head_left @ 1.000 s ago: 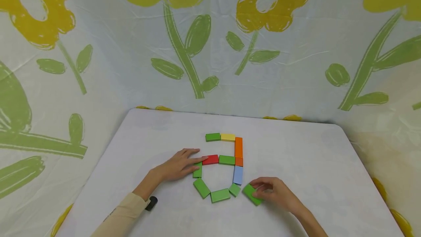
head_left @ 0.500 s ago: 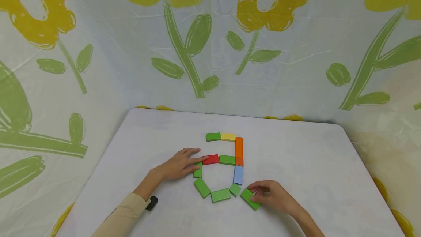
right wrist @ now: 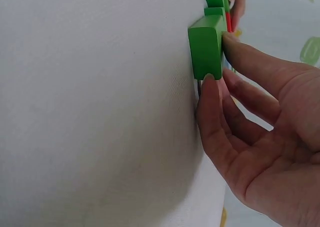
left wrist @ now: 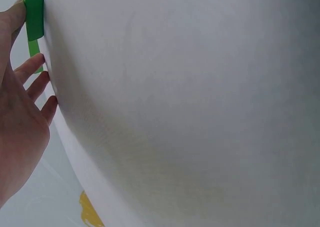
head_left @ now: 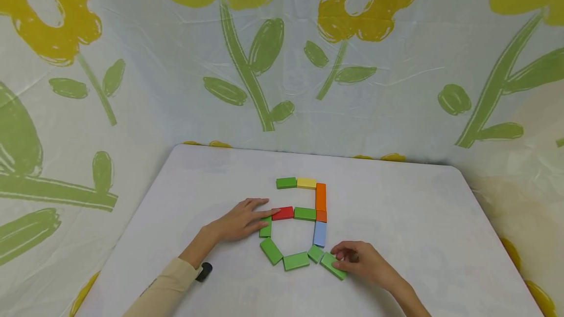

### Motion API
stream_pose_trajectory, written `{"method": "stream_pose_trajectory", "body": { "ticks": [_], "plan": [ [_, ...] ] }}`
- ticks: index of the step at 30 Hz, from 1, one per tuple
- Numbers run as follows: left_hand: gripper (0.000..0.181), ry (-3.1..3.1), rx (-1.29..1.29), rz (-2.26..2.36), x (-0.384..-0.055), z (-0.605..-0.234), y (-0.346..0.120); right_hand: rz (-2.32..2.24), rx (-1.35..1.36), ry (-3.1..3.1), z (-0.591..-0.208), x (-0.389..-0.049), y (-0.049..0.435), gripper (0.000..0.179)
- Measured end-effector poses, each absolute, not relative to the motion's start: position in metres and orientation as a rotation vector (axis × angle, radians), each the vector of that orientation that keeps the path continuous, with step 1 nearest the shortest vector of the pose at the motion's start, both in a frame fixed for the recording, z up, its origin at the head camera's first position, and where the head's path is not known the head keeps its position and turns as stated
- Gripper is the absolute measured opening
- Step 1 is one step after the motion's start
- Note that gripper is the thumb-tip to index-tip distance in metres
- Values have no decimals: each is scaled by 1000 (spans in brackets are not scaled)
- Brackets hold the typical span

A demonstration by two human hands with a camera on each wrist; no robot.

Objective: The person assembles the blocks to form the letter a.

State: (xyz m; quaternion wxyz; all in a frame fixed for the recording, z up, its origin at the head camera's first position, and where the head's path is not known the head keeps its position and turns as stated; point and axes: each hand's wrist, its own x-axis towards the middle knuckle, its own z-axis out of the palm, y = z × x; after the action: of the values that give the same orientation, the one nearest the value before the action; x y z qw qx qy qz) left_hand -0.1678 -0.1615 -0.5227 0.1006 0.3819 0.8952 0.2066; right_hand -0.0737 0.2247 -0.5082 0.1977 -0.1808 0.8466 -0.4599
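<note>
With thumb and fingers, my right hand (head_left: 367, 264) holds a green rectangular block (head_left: 329, 265) on the table, one end beside a small green block (head_left: 315, 253). The right wrist view shows the thumb and a fingertip against this block (right wrist: 206, 52). My left hand (head_left: 238, 221) lies with fingers extended, touching a red block (head_left: 284, 213) and a green block (head_left: 265, 229) below it. Further blocks continue the outline: a blue block (head_left: 319, 234), an orange block (head_left: 320, 197), a yellow block (head_left: 306, 183) and several green ones.
A small black object (head_left: 204, 271) is beside the left sleeve (head_left: 165, 285). The white table (head_left: 396, 199) is backed by a flower-printed cloth (head_left: 374, 111) on several sides.
My right hand has brought the green block left and slightly down, up to the small green block. The left hand stays on the red and green blocks.
</note>
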Motion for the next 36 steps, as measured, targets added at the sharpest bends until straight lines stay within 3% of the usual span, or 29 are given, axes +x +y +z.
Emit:
{"method": "stream_pose_trajectory", "body": {
  "ticks": [36],
  "plan": [
    [50,2640,1131,641,-169,-525,-163,-1245,-513,2415,-513,-71,222,15]
  ]
}}
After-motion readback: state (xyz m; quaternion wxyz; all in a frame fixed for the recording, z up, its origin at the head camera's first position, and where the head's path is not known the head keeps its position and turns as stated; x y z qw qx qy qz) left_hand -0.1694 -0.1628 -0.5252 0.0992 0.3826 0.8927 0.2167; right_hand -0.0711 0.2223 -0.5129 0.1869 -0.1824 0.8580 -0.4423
